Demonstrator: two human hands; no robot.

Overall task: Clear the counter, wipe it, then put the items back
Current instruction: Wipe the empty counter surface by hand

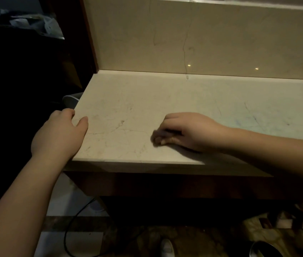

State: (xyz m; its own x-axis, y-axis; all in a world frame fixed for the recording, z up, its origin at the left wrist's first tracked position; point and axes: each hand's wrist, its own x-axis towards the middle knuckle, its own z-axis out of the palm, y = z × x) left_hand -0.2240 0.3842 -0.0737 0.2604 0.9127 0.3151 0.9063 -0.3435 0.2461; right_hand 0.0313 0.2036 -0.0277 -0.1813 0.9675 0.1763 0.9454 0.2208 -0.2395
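The pale marble counter (165, 101) lies bare in front of me. My right hand (185, 130) rests on its front part with fingers curled around a small dark cloth (159, 136) pressed to the surface. My left hand (61, 134) grips the counter's left edge, thumb on top and fingers wrapped over the side. Nothing else stands on the counter.
A marble backsplash (202, 34) rises behind the counter. Dark space lies to the left, with a grey rounded object (71, 101) at the counter's left edge. Below, on the floor, are a black cable (72, 225), a white shoe tip (167, 247) and a round metal rim (263, 249).
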